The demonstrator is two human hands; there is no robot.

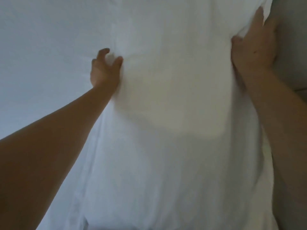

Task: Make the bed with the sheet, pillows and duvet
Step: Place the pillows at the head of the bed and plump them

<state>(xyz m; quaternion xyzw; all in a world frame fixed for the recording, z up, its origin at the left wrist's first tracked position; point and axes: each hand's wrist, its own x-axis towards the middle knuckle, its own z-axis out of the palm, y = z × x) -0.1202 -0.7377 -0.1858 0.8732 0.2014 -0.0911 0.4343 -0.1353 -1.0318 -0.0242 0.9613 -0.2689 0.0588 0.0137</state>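
Note:
A large white pillow (pixel 174 113) fills the middle of the head view, running from the bottom edge up toward the top right. My left hand (pixel 104 70) grips its left edge, fingers curled into the fabric. At the pillow's upper right edge my right hand (pixel 252 50) holds it, thumb pressed into the front and fingers behind. A white sheet (pixel 41 55) covers the bed to the left of the pillow. The frame is blurred.
A grey surface (pixel 292 47), perhaps a wall or headboard, runs down the right side behind my right arm.

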